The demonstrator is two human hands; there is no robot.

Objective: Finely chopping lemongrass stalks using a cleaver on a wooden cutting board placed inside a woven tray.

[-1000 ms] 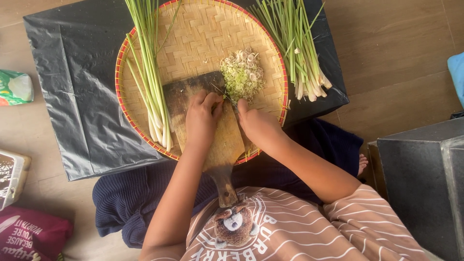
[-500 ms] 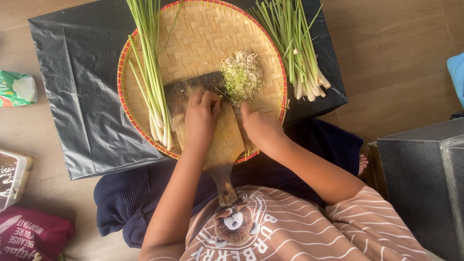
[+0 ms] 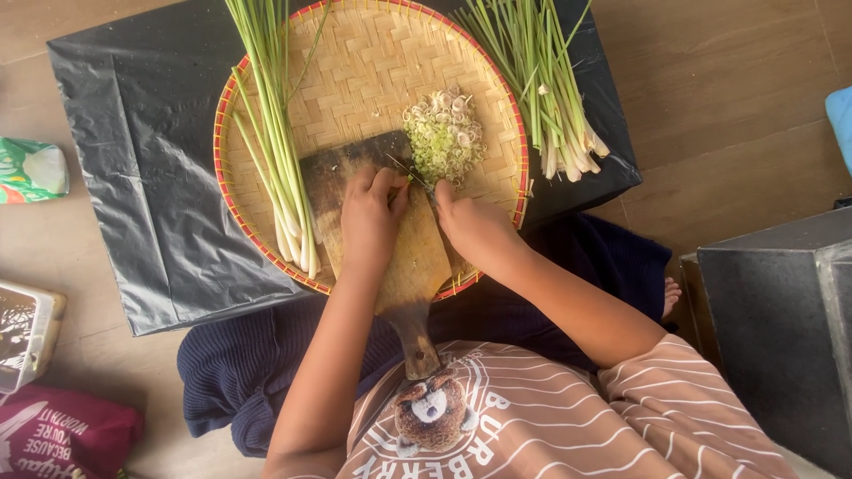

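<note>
My left hand point(image 3: 371, 222) lies curled on a dark wooden cutting board point(image 3: 417, 266), pinching a short piece of lemongrass at its fingertips. Just to the right, my right hand point(image 3: 475, 226) grips a thin knife point(image 3: 410, 171) whose blade points at those fingertips. A pile of chopped lemongrass point(image 3: 444, 133) sits at the board's far right corner. The board rests in a round woven bamboo tray point(image 3: 373, 53) with a red rim. Several whole lemongrass stalks point(image 3: 271, 151) lie along the tray's left side.
A bigger bundle of lemongrass point(image 3: 541, 89) lies right of the tray on a black plastic sheet point(image 3: 133, 177) covering a low surface. A dark box point(image 3: 781, 328) stands at the right. A green packet point(image 3: 31, 170) and a red bag point(image 3: 62, 435) lie on the floor at the left.
Both hands stay on the board at the same spot, and the knife has shifted only slightly against the lemongrass piece. The view has drifted a little.
</note>
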